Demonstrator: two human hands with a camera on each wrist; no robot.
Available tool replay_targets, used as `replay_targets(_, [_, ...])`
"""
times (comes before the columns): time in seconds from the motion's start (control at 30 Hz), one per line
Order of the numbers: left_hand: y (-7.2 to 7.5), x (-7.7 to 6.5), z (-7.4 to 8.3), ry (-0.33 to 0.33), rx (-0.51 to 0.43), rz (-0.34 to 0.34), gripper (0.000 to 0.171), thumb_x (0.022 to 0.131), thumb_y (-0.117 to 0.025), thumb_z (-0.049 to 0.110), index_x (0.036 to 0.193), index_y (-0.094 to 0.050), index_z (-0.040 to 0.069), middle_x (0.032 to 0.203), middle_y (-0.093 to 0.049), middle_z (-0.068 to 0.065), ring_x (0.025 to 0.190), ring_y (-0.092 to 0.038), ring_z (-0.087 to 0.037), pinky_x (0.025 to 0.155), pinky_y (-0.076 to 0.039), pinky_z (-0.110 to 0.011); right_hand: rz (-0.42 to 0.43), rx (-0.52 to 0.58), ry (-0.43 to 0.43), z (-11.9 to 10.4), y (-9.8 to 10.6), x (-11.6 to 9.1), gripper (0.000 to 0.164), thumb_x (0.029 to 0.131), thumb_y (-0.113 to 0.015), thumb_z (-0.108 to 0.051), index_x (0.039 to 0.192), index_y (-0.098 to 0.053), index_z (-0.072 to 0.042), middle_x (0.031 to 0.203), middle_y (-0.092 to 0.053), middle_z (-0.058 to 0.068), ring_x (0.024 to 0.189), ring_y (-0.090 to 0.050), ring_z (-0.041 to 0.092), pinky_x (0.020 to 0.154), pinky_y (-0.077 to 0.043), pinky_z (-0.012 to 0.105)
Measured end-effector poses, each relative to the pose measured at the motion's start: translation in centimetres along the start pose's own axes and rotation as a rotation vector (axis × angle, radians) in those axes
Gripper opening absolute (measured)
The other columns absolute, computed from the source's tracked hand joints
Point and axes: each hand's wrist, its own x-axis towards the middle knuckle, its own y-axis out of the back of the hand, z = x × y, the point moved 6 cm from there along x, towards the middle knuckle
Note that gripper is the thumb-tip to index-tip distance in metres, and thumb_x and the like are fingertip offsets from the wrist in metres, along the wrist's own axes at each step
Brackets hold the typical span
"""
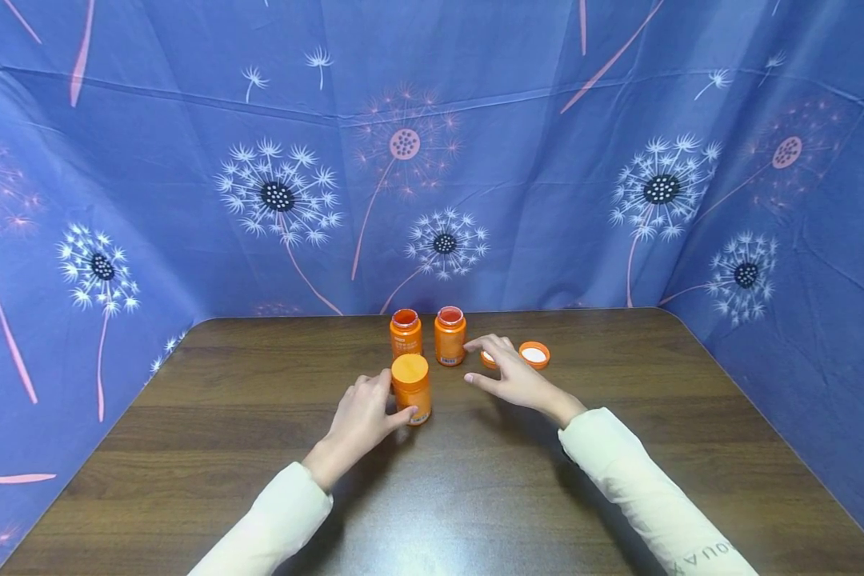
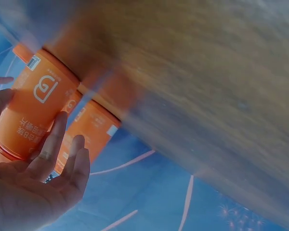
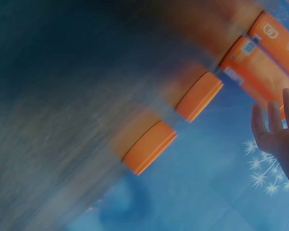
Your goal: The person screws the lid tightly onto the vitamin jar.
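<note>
We see the left hand (image 1: 361, 410) gripping a capped jar (image 1: 412, 386), presumably for steadiness; right of it, right hand (image 1: 513, 379) loosely spread, empty.

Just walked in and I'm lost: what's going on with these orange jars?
A person's left hand holds a capped orange jar at the front. Their right hand holds nothing and is near two uncapped jars standing behind it. Two lids lie inside-up on the table to the right.
</note>
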Motion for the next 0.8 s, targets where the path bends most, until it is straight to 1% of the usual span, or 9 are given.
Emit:
replay_targets(0.13, [0.3,0.0,-0.7,0.010,0.008,0.025,0.048,0.068,-0.076,0.043,0.091,-0.055,0.007,0.071,-0.060,-0.003,0.075,-0.058,-0.027,0.064,-0.046,-0.042,0.012,-0.043,-0.011,0.9,0.3,0.0,0.043,0.084,-0.064,-0.028,0.120,-0.049,-0.012,0.123,-0.050,0.011,0.114,-0.039,0.026,0.094,-0.034,0.047])
replay_targets(0.2, [0.5,0.0,-1.0,0.011,0.023,0.042,0.048,0.068,-0.076,0.043,0.090,-0.055,0.006,0.070,-0.060,-0.004,0.073,-0.058,-0.028,0.063,-0.046,-0.043,0.016,-0.050,-0.015,1.3,0.4,0.0,0.042,0.084,-0.065,-0.027,0.120,-0.049,-0.011,0.123,-0.051,0.012,0.114,-0.039,0.027,0.094,-0.034,0.048])
replay_targets(0.33, [0.8,0.1,-1.9,0.027,0.049,0.064,0.049,0.068,-0.076,0.042,0.089,-0.055,0.004,0.068,-0.060,-0.005,0.069,-0.057,-0.029,0.060,-0.046,-0.043,0.020,-0.077,-0.029,2.0,0.7,-0.1,0.043,0.084,-0.065,-0.026,0.120,-0.049,-0.010,0.122,-0.051,0.010,0.115,-0.039,0.029,0.094,-0.034,0.049])
replay_targets(0.5, [1.0,0.2,-3.2,0.066,0.071,0.064,0.048,0.069,-0.075,0.042,0.089,-0.055,0.003,0.067,-0.059,-0.005,0.066,-0.056,-0.030,0.059,-0.045,-0.043,0.030,-0.150,-0.040,3.0,1.3,-0.1,0.043,0.083,-0.066,-0.025,0.120,-0.050,-0.010,0.120,-0.052,0.009,0.108,-0.041,0.028,0.090,-0.036,0.046])
replay_targets(0.6, [1.2,0.2,-3.9,0.092,0.081,0.068,0.048,0.070,-0.074,0.042,0.089,-0.055,0.003,0.067,-0.059,-0.005,0.065,-0.056,-0.030,0.059,-0.045,-0.043,0.033,-0.184,-0.048,3.6,1.6,-0.1,0.043,0.083,-0.066,-0.024,0.119,-0.050,-0.008,0.118,-0.052,0.011,0.102,-0.042,0.027,0.086,-0.036,0.044])
replay_targets(0.73, [1.5,0.1,-4.9,0.135,0.095,0.060,0.049,0.071,-0.074,0.043,0.090,-0.054,0.002,0.070,-0.061,-0.008,0.066,-0.055,-0.030,0.061,-0.045,-0.044,0.027,-0.209,-0.062,4.3,1.6,-0.1,0.044,0.082,-0.066,-0.023,0.119,-0.051,-0.004,0.117,-0.053,0.015,0.100,-0.042,0.028,0.084,-0.035,0.044])
replay_targets(0.8, [1.6,0.1,-5.3,0.154,0.101,0.057,0.050,0.071,-0.074,0.043,0.090,-0.054,0.002,0.073,-0.063,-0.009,0.067,-0.055,-0.031,0.063,-0.046,-0.045,0.023,-0.224,-0.072,4.6,1.6,-0.1,0.044,0.082,-0.067,-0.022,0.119,-0.052,-0.003,0.117,-0.053,0.015,0.102,-0.042,0.029,0.085,-0.035,0.045])
